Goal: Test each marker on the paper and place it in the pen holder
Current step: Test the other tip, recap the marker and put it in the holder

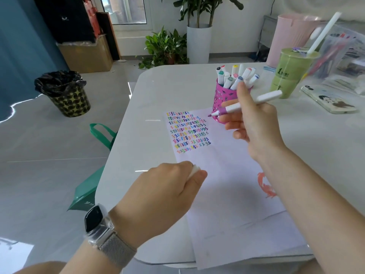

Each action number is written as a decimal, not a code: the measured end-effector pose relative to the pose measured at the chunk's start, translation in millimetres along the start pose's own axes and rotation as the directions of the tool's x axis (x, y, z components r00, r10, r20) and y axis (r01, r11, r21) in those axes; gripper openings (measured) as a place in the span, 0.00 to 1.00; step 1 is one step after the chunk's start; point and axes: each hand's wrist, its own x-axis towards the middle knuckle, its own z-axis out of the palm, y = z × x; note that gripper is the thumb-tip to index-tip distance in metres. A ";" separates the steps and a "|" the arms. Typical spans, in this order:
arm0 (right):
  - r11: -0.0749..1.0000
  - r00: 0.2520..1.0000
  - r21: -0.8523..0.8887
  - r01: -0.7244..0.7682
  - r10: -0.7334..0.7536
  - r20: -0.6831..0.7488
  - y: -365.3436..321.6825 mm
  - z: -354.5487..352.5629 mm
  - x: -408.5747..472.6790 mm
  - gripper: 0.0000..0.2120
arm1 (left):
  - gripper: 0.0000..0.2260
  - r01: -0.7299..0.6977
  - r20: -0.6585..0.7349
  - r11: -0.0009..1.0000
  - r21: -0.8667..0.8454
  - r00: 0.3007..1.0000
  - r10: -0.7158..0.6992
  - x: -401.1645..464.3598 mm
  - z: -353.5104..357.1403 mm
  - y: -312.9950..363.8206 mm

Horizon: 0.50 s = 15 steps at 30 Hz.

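A person at a white table [162,91] works through a set of markers, with the job apparently well advanced. The right hand [254,123] pinches an uncapped purple marker [245,104] between thumb and fingers, its tip pointing left and hanging in the air above the paper [227,184], just beside the nearest rows of test marks and not touching the sheet. The left hand [167,194], with a watch [94,218] on its wrist, is curled closed near the paper's left edge and grips a small white object [194,169] that is probably the marker's cap, though too little of it shows to be sure.

The far left part of the paper carries many rows of small coloured squiggles [187,132], which suggests a long run of markers already tried. A pink pen holder [222,99] stands at the paper's far right corner, partly behind the right hand, and is crowded with capped markers [235,76] standing upright or leaning. An orange scribble [265,186] lies on the sheet beside the right forearm.

Whether the purple marker has made its mark cannot be told. It still has to be capped and dropped into the holder. No loose markers show on the table; a clear bag [339,54] at far right seems to hold pens, so more may be waiting.
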 end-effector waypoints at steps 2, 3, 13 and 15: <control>0.995 0.999 -0.095 0.037 -0.035 0.027 5.4 -3.7 4.0 0.11 | 0.19 0.016 0.014 1.000 -0.007 1.000 -0.015 -0.7 -0.3 -0.9; 0.990 0.999 -0.134 0.039 -0.035 0.035 9.2 -5.2 6.2 0.10 | 0.20 0.014 0.012 1.000 -0.004 1.000 -0.014 -1.1 -1.1 -0.3; 0.862 0.988 -0.483 0.154 -0.144 0.058 37.2 -11.5 28.9 0.14 | 0.20 0.020 0.015 0.999 0.048 1.000 -0.021 2.5 1.5 -4.4; 0.849 0.987 -0.502 0.162 -0.141 0.080 40.4 -9.6 29.0 0.14 | 0.19 0.027 0.007 0.996 0.087 1.000 -0.027 3.2 2.1 -5.4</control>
